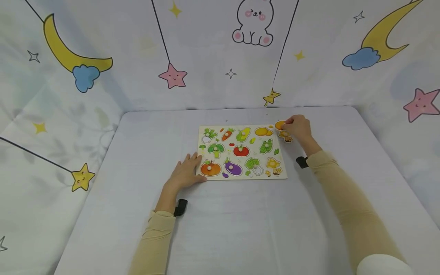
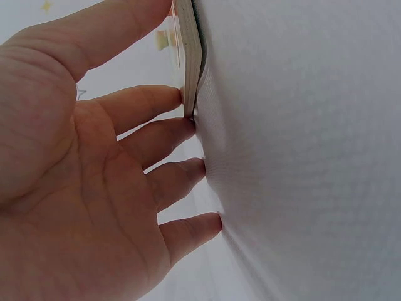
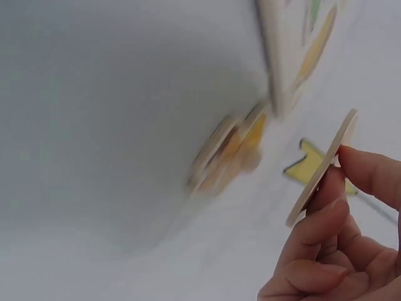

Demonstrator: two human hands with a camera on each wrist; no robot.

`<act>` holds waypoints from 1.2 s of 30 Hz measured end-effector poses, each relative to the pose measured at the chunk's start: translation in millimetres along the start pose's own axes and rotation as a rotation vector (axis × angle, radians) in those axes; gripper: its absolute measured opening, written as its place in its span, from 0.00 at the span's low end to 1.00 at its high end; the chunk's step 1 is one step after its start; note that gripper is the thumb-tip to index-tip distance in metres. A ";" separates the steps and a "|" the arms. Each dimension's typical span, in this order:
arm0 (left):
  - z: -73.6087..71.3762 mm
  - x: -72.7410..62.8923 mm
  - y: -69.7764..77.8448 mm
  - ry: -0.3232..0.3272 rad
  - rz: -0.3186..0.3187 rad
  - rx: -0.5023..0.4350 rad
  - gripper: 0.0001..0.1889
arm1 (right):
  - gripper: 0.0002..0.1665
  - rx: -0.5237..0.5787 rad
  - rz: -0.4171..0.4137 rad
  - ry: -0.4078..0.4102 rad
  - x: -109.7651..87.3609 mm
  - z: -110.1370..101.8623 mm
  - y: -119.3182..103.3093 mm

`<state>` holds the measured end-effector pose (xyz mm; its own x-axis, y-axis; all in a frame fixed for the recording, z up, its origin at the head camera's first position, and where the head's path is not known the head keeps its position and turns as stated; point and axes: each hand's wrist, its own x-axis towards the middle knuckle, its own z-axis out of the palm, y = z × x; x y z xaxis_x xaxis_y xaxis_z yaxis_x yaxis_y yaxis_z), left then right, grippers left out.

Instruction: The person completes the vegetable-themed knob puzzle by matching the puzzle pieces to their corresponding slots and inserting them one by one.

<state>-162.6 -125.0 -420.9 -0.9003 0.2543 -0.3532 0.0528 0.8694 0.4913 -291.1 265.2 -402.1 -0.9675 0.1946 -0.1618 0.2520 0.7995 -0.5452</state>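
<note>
A wooden vegetable puzzle board (image 1: 227,160) lies flat on the table, bearing pictured vegetables, many with small knobs. My left hand (image 1: 185,172) rests at its lower left corner, fingers spread. In the left wrist view, the index fingertip touches the edge of the board (image 2: 190,69), with the other fingertips on the cloth. Beyond the board's upper right corner, my right hand (image 1: 300,128) pinches a thin yellow-orange puzzle piece (image 1: 280,125) between thumb and fingers. The right wrist view shows this piece (image 3: 322,169) edge-on, raised off the table. Just below it lies a mushroom puzzle piece (image 1: 286,136).
White cloth covers the table (image 1: 233,221). Behind it hangs a patterned cloth backdrop (image 1: 206,49) with moons, stars and a bear. Black wrist devices (image 1: 180,207) sit on both wrists. A white rounded thing (image 1: 383,265) shows at the lower right.
</note>
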 end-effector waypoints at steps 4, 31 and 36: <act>-1.0 0.3 0.3 -0.003 0.004 0.004 0.47 | 0.16 -0.034 -0.021 -0.042 -1.6 17.5 -19.1; 0.0 1.9 1.6 0.006 0.015 0.026 0.46 | 0.13 -0.101 -0.053 -0.116 8.9 49.7 -35.9; 0.3 1.7 0.3 0.009 0.007 0.030 0.46 | 0.13 -0.082 -0.111 -0.127 8.2 51.3 -37.4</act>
<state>-163.9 -124.2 -421.6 -0.9037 0.2565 -0.3427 0.0718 0.8801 0.4694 -307.3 207.7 -425.2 -0.9772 0.0339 -0.2095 0.1364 0.8566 -0.4976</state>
